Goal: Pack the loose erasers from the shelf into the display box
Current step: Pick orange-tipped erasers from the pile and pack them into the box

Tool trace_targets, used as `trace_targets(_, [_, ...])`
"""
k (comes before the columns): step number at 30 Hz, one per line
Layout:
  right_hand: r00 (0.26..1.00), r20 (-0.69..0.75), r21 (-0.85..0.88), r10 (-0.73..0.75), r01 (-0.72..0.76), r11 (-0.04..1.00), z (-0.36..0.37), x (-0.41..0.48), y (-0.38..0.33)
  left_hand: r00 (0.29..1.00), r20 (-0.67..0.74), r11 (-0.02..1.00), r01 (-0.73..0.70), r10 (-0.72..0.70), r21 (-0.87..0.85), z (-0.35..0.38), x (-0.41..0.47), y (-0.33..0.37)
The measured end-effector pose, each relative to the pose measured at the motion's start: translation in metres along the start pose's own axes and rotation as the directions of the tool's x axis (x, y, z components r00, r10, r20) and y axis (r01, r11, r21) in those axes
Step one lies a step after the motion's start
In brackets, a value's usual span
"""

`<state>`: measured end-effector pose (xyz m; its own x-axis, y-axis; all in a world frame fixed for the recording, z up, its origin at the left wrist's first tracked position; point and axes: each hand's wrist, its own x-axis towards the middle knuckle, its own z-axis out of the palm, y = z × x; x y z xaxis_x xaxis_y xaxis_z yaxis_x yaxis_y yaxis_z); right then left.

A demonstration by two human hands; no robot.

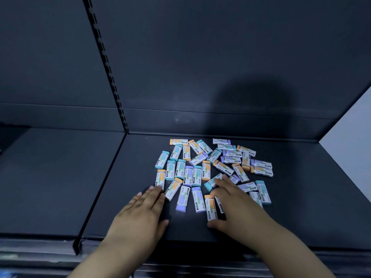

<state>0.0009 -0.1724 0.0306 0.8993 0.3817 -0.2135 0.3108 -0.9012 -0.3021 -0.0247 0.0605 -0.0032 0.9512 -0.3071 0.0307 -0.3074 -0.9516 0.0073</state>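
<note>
Several loose erasers (pixel 202 169) in white sleeves with teal, orange or lilac ends lie scattered on the dark shelf (pixel 301 197). My left hand (pixel 140 209) lies flat, palm down, at the pile's near left edge, its fingertips touching an orange-ended eraser (pixel 160 178). My right hand (pixel 234 205) rests on the pile's near right side, fingers spread over a teal-ended eraser (pixel 210 183), thumb beside an orange-ended eraser (pixel 210 207). I cannot tell whether the right hand grips any eraser. No display box is in view.
The shelf has a dark back panel (pixel 200 67) and a slotted upright (pixel 108 67) at the left. A divider edge (pixel 96 197) separates a neighbouring shelf section (pixel 50 177) on the left. A pale wall (pixel 351 133) borders the right. The front lip runs below my wrists.
</note>
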Motion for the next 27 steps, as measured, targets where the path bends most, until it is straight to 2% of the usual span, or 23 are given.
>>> trace_targets(3, [1.0, 0.004, 0.005, 0.008, -0.008, 1.0, 0.002, 0.0, 0.0, 1.0, -0.024, 1.0, 0.003, -0.003, 0.005, 0.0, 0.0, -0.001])
trace_targets(9, [0.999, -0.033, 0.042, 0.005, -0.004, 0.999, 0.004, -0.002, -0.001, 0.994, -0.079, 0.993, 0.061, -0.069, -0.099, -0.006, 0.016, 0.005])
trace_targets(12, [0.998, -0.06, 0.06, -0.002, 0.006, 0.998, 0.005, -0.004, -0.001, 0.995, -0.037, 0.969, 0.083, -0.094, -0.231, -0.015, 0.026, 0.013])
trace_targets(16, [0.995, -0.1, 0.128, -0.009, 0.022, 0.991, 0.006, -0.009, 0.001, 0.995, -0.018, 0.983, 0.097, -0.101, -0.155, -0.014, 0.04, 0.021])
trace_targets(21, [0.99, -0.14, 0.267, 0.021, 0.017, 0.964, 0.003, -0.015, -0.002, 0.986, 0.047, 0.972, 0.167, -0.161, -0.165, -0.009, 0.044, 0.021])
trace_targets(24, [0.99, -0.142, 0.263, 0.027, 0.012, 0.965, 0.003, -0.015, -0.003, 0.973, 0.082, 0.932, 0.228, -0.214, -0.281, -0.012, 0.044, 0.021])
trace_targets(27, [0.991, -0.133, 0.222, 0.025, 0.005, 0.975, 0.004, -0.014, -0.003, 0.975, 0.072, 0.875, 0.221, -0.21, -0.431, -0.018, 0.036, 0.019])
